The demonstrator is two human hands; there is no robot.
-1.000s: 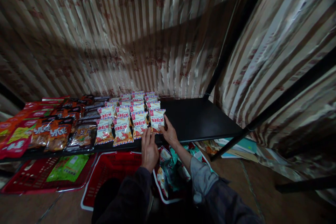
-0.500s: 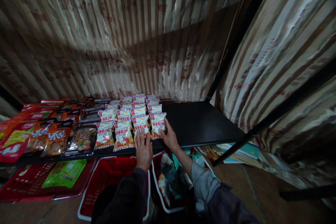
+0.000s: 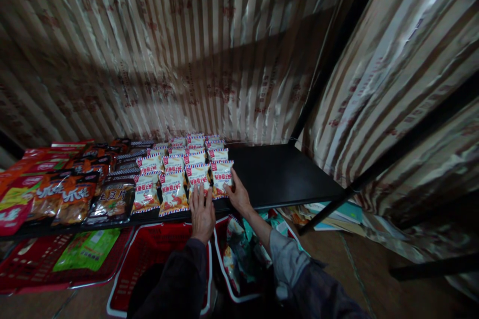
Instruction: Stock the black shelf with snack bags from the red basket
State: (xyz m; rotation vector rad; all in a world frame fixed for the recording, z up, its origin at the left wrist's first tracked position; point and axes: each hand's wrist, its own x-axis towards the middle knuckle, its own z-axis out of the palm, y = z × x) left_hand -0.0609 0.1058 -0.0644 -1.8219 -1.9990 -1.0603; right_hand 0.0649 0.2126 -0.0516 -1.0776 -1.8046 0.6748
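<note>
Rows of small white snack bags with red print and striped edges stand on a black shelf. My left hand lies with its fingers on the lower part of a front white bag. The fingers are slightly apart, holding nothing. At the right end of the front row, my right hand touches the side and lower edge of another white bag, its thumb and fingers apart. Further left in the front row is one more white bag.
Dark potato snack bags, orange-and-black bags and red bags fill the shelf's left. Below are a red basket, another holding green packets, and one with a bright green bag. A black post stands right.
The whole view has shifted slightly, so the shelf and bags appear a little further left. Both hands stay at the same two front bags.
</note>
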